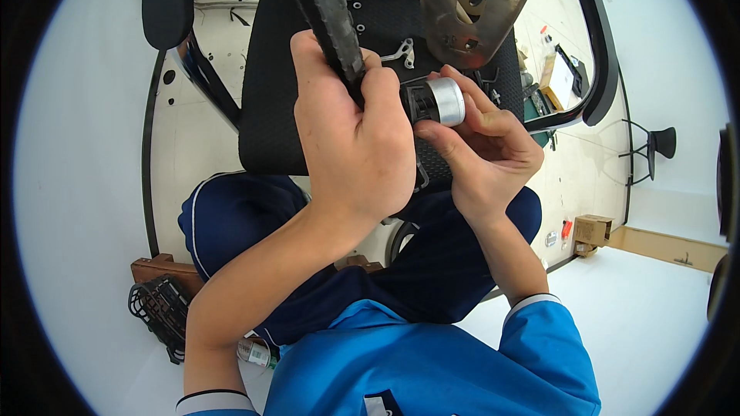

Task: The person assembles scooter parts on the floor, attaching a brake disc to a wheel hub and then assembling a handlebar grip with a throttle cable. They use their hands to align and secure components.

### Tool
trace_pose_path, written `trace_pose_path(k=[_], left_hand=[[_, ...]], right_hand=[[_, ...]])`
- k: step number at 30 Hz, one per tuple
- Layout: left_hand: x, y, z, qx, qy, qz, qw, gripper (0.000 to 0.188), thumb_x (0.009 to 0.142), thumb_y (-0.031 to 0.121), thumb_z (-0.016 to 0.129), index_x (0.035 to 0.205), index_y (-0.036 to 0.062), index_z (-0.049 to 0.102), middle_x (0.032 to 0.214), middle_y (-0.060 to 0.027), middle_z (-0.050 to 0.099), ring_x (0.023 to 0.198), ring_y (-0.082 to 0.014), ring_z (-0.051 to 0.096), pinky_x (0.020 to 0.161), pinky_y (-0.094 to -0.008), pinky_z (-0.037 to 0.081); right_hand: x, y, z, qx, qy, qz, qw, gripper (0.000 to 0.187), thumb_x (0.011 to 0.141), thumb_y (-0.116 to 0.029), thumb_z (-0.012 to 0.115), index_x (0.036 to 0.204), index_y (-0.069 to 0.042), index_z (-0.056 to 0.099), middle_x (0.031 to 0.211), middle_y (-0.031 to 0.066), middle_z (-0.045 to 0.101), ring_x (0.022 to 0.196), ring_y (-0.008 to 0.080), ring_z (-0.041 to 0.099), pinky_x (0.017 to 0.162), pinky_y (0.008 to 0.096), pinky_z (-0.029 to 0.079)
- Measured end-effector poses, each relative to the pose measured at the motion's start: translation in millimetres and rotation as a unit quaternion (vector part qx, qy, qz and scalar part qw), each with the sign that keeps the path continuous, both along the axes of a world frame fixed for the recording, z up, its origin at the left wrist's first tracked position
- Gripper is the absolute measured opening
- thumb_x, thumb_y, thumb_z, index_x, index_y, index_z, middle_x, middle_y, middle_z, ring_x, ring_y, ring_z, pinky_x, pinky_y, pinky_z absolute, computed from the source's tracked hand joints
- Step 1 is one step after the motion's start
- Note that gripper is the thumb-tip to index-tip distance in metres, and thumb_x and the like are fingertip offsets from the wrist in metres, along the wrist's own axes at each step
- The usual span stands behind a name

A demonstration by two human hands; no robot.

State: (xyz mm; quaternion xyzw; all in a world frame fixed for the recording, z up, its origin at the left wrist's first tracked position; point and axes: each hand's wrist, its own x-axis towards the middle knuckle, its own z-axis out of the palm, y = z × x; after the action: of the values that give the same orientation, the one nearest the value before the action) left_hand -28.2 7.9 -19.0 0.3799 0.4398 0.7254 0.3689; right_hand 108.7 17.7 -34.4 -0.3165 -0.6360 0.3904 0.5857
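Observation:
My left hand (351, 123) is closed around a black ribbed handle (327, 15), whose thick end points up and to the left. On the far side of that fist, a short black fitting with a silver round cap (447, 102) sticks out to the right. The thumb and fingertips of my right hand (493, 139) pinch this cap at its edge. How the fitting joins the handle is hidden behind my left hand. Both hands are above a black chair seat (266, 100). Beyond them on the seat is a small silver metal bracket (404, 54).
A smoky translucent plastic piece with cut-outs (455, 42) stands at the seat's far right. Small washers (360, 28) lie nearby. Chair armrests (168, 0) flank the seat. Tools and a small box (559, 81) are on the floor at right, a black wire basket (158, 308) at lower left.

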Motion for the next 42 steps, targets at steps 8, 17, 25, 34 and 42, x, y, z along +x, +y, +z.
trace_pose_path(k=[8, 17, 25, 34, 42], left_hand=[[-1, -4, 0, -0.02, 0.023, -0.015, 0.999, 0.008, 0.093, 0.003, 0.043, 0.101, 0.0026, 0.045, 0.086, -0.0027, 0.048, 0.079, -0.0092, 0.044, 0.075, -0.0237, 0.04], [-3, 2, -3, -0.006, 0.015, 0.013, 1.0, 0.009, 0.091, 0.005, 0.048, 0.095, 0.0006, 0.042, 0.075, -0.007, 0.052, 0.064, -0.0112, 0.05, 0.06, -0.0298, 0.045], [-7, -1, 2, -0.066, -0.013, -0.143, 0.987, 0.015, 0.089, 0.006, 0.051, 0.101, 0.0017, 0.043, 0.079, -0.0027, 0.052, 0.068, -0.0067, 0.048, 0.06, -0.0246, 0.042], [9, -13, -2, -0.111, 0.036, -0.202, 0.972, 0.011, 0.087, 0.01, 0.044, 0.095, 0.0039, 0.05, 0.084, -0.0029, 0.049, 0.077, -0.0109, 0.046, 0.073, -0.0268, 0.04], [15, -20, -6, -0.133, 0.063, -0.196, 0.969, 0.02, 0.087, 0.012, 0.039, 0.095, -0.0005, 0.053, 0.079, -0.0036, 0.05, 0.071, -0.0111, 0.046, 0.065, -0.026, 0.039]], right_hand=[[3, 2, -4, 0.038, -0.039, -0.001, 0.999, 0.021, 0.075, 0.005, 0.082, 0.084, 0.005, 0.063, 0.102, 0.0276, 0.07, 0.112, 0.0363, 0.065, 0.092, 0.042, 0.055], [0, 0, -7, 0.078, -0.036, 0.021, 0.996, 0.021, 0.074, 0.009, 0.081, 0.086, 0.009, 0.064, 0.098, 0.0256, 0.071, 0.11, 0.0373, 0.065, 0.092, 0.0426, 0.054], [10, 21, 29, -0.084, 0.022, 0.068, 0.994, 0.043, 0.101, -0.033, 0.05, 0.101, 0.007, 0.065, 0.11, 0.0252, 0.069, 0.102, 0.0294, 0.069, 0.094, 0.0393, 0.053], [-11, 14, 19, -0.231, 0.028, 0.177, 0.956, 0.062, 0.097, -0.052, 0.041, 0.126, 0.001, 0.056, 0.114, 0.0121, 0.064, 0.102, 0.0162, 0.06, 0.089, 0.0282, 0.044], [-4, 12, 24, -0.29, -0.069, 0.186, 0.936, 0.063, 0.088, -0.05, 0.047, 0.125, 0.001, 0.054, 0.101, 0.0097, 0.059, 0.093, 0.0153, 0.057, 0.086, 0.0284, 0.044]])
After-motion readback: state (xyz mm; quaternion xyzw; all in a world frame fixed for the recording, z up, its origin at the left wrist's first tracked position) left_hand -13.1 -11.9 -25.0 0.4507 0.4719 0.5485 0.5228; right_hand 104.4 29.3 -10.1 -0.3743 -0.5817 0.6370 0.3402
